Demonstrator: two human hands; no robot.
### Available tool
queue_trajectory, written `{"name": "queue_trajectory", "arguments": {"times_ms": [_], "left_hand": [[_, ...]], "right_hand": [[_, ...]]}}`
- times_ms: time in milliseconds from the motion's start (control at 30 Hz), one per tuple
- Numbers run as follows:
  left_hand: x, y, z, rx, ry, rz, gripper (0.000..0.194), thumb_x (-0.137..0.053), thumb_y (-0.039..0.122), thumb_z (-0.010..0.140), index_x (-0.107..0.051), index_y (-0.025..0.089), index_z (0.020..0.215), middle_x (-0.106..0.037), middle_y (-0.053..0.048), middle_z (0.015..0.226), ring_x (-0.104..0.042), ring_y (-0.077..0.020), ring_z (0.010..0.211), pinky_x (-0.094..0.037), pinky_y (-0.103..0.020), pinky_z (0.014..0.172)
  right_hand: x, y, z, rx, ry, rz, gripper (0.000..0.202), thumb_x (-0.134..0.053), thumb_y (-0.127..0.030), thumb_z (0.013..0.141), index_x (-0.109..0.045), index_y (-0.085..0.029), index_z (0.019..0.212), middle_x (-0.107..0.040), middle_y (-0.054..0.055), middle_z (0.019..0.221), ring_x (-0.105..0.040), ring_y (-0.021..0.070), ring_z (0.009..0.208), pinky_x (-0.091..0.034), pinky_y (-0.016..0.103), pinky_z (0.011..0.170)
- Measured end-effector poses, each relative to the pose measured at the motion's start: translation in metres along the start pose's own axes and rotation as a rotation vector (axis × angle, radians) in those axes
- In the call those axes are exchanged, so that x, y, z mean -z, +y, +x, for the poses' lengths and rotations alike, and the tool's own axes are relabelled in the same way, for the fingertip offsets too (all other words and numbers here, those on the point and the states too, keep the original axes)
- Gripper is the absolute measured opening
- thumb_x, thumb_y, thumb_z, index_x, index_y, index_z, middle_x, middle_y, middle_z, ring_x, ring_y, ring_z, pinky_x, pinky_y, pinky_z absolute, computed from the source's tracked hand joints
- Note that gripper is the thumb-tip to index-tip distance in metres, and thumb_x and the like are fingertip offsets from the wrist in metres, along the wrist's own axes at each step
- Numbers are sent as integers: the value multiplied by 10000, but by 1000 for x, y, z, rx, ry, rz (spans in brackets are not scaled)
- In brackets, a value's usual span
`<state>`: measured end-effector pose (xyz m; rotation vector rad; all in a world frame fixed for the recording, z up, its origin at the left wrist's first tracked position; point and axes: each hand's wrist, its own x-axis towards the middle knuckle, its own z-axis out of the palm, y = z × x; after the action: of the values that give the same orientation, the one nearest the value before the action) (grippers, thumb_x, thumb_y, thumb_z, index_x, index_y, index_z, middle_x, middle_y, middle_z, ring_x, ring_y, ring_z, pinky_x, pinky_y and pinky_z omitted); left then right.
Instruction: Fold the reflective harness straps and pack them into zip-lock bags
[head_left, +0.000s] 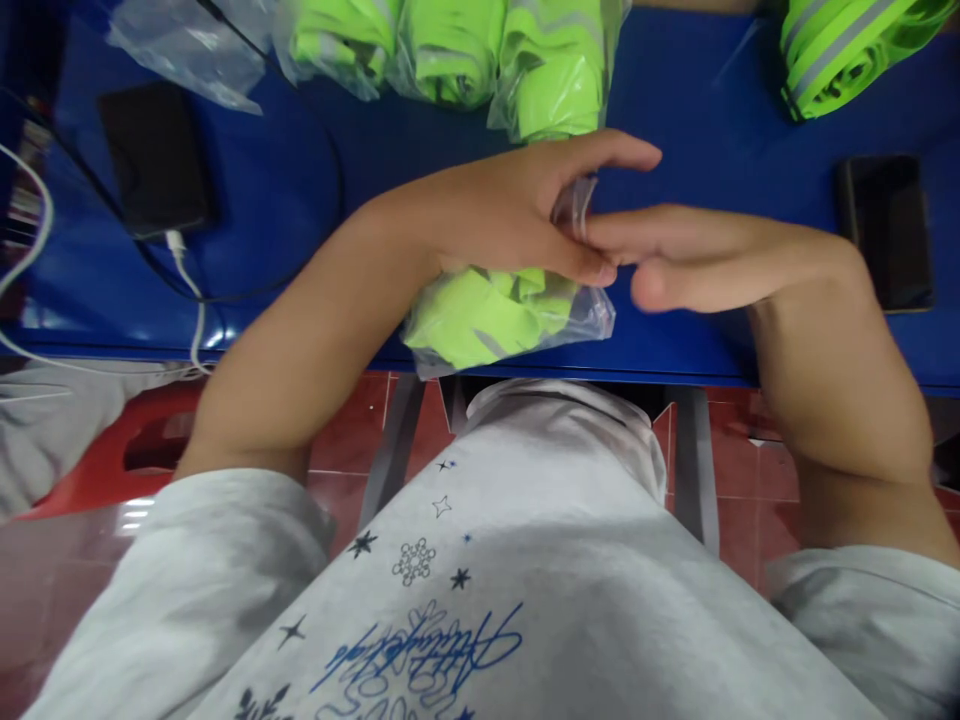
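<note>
A clear plastic bag (pixel 592 318) with a folded neon-yellow reflective garment (pixel 480 318) inside lies at the near edge of the blue table. Over its upper part bends my left hand (pixel 517 215), holding the bag, its index finger stretched out and its thumb near the bag's right end. A fold of plastic stands up between that thumb and finger. My right hand (pixel 697 255) reaches in from the right, fingers straight and thumb apart. Its fingertips meet the plastic beside my left thumb; whether they press on it is partly hidden.
Several bagged neon garments (pixel 450 50) line the back of the blue table (pixel 697 110). A rolled neon garment (pixel 847 60) lies back right, above a phone (pixel 885 230). On the left are a black device (pixel 156 158) with a white cable, a dark cord and loose plastic (pixel 195 50).
</note>
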<state>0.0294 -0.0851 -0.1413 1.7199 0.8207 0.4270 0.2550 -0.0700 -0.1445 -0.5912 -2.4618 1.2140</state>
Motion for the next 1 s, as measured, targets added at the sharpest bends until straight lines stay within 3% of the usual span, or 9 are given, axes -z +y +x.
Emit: {"name": "queue_trajectory", "arguments": {"times_ms": [67, 100, 233, 300, 400, 467, 567, 767, 1000], "left_hand": [[-2, -4, 2, 15, -139, -27, 1098, -880, 99, 814, -292, 237, 1731, -755, -39, 1043, -747, -169, 823, -534, -229, 666], [-2, -6, 3, 28, -165, -42, 1118, -891, 85, 807, -287, 253, 1732, -771, -41, 1043, -759, -175, 812, -541, -233, 661], [5, -7, 5, 18, 163, -111, 879, -905, 88, 818, -517, 176, 1602, -741, 23, 905, -692, -99, 752, -500, -192, 680], [12, -5, 6, -27, 313, -273, 808, -852, 134, 904, -470, 144, 1616, -698, 69, 782, -656, -77, 717, -495, -187, 735], [18, -4, 9, -13, 343, -578, 462, -638, 196, 1078, -537, 115, 1521, -753, 32, 878, -707, -94, 808, -539, -231, 857], [17, -8, 15, 55, 300, -663, 273, -558, 267, 1120, -700, 92, 1274, -784, -32, 982, -740, -137, 874, -572, -266, 865], [8, -16, 23, 141, 279, -703, 375, -508, 352, 1133, -780, 111, 1042, -796, -68, 963, -757, -172, 849, -599, -283, 803], [-6, -27, 29, 50, 387, -818, 264, -626, 311, 1077, -810, 130, 1017, -824, -77, 1010, -795, -207, 917, -619, -333, 957], [-3, -35, 30, 99, 553, -723, 227, -652, 333, 1055, -803, 163, 1053, -793, -57, 864, -766, -190, 747, -637, -308, 797]], "right_hand": [[-7, 0, 4, 24, -341, 74, 576, -682, -748, 967, -674, -172, 948, -650, 4, 881, -588, 121, 785, -510, 236, 653], [-12, 1, 6, 54, -349, 95, 495, -733, -655, 973, -662, -166, 946, -632, -2, 872, -567, 119, 792, -498, 236, 670], [-23, 11, 15, -47, 7, 272, 338, -886, -465, 862, -701, -211, 985, -722, 12, 952, -651, 175, 898, -552, 304, 825], [-20, 15, 15, -58, 255, 359, 398, -936, -454, 803, -731, -244, 1072, -778, 28, 1065, -708, 224, 1012, -577, 371, 950], [-12, 17, 10, 3, 526, 405, 372, -949, -467, 801, -766, -308, 1084, -810, 10, 1045, -743, 251, 1048, -586, 432, 1036], [-7, 19, 6, 8, 574, 409, 318, -951, -452, 810, -782, -347, 1059, -817, -13, 1020, -757, 245, 1034, -599, 434, 1039], [-2, 24, 4, 2, 573, 435, 341, -966, -405, 802, -785, -308, 1074, -823, -11, 1017, -770, 220, 1003, -608, 414, 1014], [14, 36, 1, -57, 575, 275, 450, -902, -525, 872, -757, -236, 1185, -789, -2, 852, -695, 157, 787, -551, 311, 776], [25, 21, -9, -111, 271, 260, 575, -913, -517, 840, -752, -264, 1331, -825, -16, 969, -753, 180, 918, -598, 293, 831]]}}
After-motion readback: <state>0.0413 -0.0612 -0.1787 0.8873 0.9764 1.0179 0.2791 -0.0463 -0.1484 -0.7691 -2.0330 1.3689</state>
